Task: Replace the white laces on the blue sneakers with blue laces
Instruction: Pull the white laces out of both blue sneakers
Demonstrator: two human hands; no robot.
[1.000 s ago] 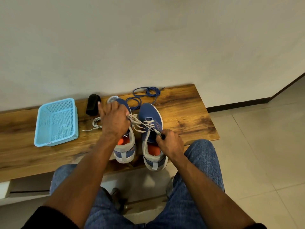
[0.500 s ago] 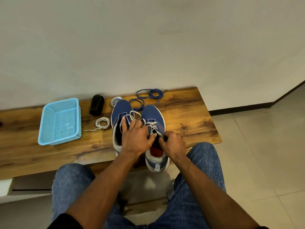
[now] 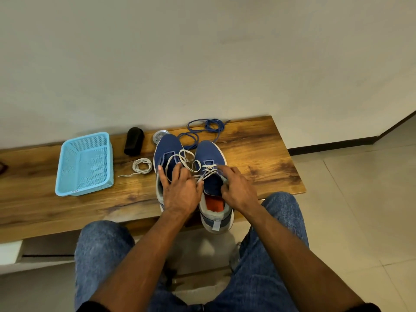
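Since a second ago, your left hand has left the coiled white lace on the counter and now lies over the left sneaker, fingers spread, thumb pinching the right sneaker's white lace. Your right hand curls its fingers around that sneaker's collar. Blue laces lie loose at centre frame, behind the toes. Left of the shoes sits a blue basket.
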